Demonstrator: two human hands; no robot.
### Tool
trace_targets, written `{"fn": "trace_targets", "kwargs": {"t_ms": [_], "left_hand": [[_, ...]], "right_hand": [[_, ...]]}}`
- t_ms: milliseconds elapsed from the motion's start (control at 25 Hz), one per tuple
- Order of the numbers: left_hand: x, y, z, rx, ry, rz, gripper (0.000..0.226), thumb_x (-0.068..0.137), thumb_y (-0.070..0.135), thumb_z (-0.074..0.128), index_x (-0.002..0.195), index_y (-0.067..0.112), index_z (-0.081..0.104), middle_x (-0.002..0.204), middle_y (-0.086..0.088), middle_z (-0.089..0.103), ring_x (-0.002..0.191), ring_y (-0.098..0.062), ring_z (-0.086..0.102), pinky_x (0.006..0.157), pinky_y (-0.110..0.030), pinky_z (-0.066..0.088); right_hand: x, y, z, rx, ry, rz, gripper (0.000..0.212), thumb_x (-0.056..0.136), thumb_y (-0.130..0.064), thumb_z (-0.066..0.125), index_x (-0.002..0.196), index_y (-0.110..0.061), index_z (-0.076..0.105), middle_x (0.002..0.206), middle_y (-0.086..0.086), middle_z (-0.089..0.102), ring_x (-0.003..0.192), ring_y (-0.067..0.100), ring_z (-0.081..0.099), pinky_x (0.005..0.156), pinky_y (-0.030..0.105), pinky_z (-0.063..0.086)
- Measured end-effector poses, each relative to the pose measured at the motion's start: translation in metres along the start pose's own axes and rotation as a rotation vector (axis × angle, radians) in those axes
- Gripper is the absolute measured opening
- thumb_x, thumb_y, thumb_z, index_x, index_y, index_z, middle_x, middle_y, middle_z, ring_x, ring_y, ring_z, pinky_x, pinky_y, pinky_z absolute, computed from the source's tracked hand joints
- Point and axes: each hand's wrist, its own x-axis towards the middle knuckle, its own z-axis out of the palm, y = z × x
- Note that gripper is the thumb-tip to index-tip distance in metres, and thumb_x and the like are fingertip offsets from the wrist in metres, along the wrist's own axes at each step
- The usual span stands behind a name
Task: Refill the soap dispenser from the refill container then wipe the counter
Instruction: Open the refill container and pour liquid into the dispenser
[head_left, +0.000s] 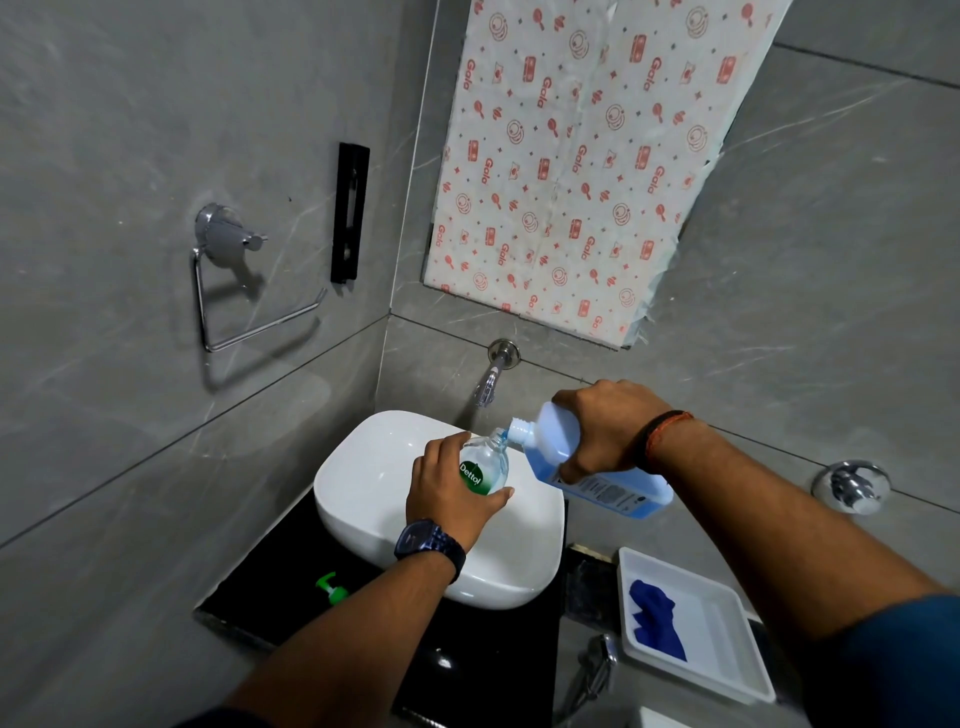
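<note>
Over the white basin (363, 467), my left hand (447, 493) grips a clear soap dispenser bottle (485, 465) with a green Dettol label, its pump off. My right hand (608, 431) holds a blue refill container (592, 478) tilted down to the left, its white neck touching the dispenser's open mouth. The green pump head (331, 587) lies on the black counter (275, 587) left of the basin. A blue cloth (657, 618) rests in a white tray (727, 670) at the right.
A chrome tap (491, 376) sticks out of the grey tiled wall just behind the bottles. A chrome towel ring (234, 291) hangs on the left wall. A chrome fitting (852, 486) is on the right wall. A hose sprayer (592, 670) hangs below the tray.
</note>
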Motion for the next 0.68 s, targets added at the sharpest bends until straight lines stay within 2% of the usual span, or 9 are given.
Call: {"fn": "trace_targets", "kwargs": {"t_ms": [240, 440, 680], "left_hand": [[0.0006, 0.0, -0.0004, 0.001, -0.009, -0.009, 0.08, 0.045, 0.046, 0.087, 0.113, 0.03, 0.049, 0.113, 0.003, 0.056, 0.099, -0.02, 0.051, 0.077, -0.027, 0.042], [0.0001, 0.0012, -0.0009, 0.001, -0.027, -0.024, 0.079, 0.044, 0.05, 0.086, 0.112, 0.033, 0.049, 0.112, 0.005, 0.055, 0.1, -0.02, 0.053, 0.076, -0.03, 0.046], [0.0002, 0.0011, -0.0011, 0.029, -0.043, -0.017, 0.079, 0.045, 0.053, 0.085, 0.112, 0.033, 0.048, 0.112, 0.006, 0.056, 0.099, -0.018, 0.053, 0.074, -0.029, 0.046]], "right_hand": [[0.0021, 0.0006, 0.0017, 0.007, -0.006, -0.005, 0.076, 0.062, -0.061, 0.071, 0.124, -0.026, 0.046, 0.108, 0.001, 0.064, 0.084, 0.018, 0.055, 0.069, 0.029, 0.046], [0.0038, 0.001, 0.0008, -0.004, 0.001, -0.012, 0.071, 0.06, -0.061, 0.071, 0.118, -0.027, 0.049, 0.104, 0.001, 0.065, 0.08, 0.019, 0.054, 0.065, 0.028, 0.041], [0.0045, 0.0023, 0.0026, -0.004, -0.008, -0.016, 0.071, 0.06, -0.061, 0.071, 0.117, -0.027, 0.049, 0.103, 0.001, 0.065, 0.081, 0.019, 0.055, 0.065, 0.028, 0.043]]}}
